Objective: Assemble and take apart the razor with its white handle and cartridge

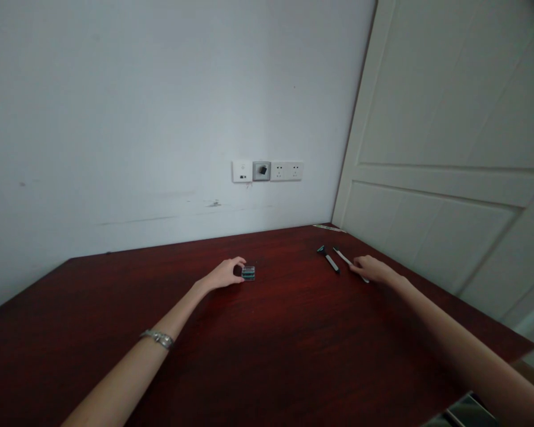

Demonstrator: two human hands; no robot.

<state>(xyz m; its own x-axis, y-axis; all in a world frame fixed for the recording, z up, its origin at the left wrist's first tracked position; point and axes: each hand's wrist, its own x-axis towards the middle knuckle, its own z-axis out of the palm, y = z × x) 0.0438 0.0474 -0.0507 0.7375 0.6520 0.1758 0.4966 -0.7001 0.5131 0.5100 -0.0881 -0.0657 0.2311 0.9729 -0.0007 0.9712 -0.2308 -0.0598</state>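
Fingers [237, 263] of the left hand [225, 274] are curling against the near side of a small clear blade cartridge pack [248, 273], which is sitting flat on the dark red table [293, 344] just left of the frame's centre. They are touching it, but whether they are actually pinching it I cannot tell at this size.

Over to the right of centre, the right hand [374, 270] is lying palm down with its fingers stretched out loose, not clenched, resting over the handle end of a light-handled razor [345, 257]. A dark-handled razor [328, 259] is lying just beside it, the two nearly parallel, heads pointing toward the wall.

Now the risks as I am judging them. That pack is small and smooth, so a shallow fingertip grip could be letting it skid across the polished wood. On the right, the razors are lying so close that a sweeping grab could be knocking the dark one aside, or bringing a fingertip onto a blade head. Both arms are reaching far out, so fine control is looking limited.

A bracelet [158, 338] is showing on the left wrist, lower left.
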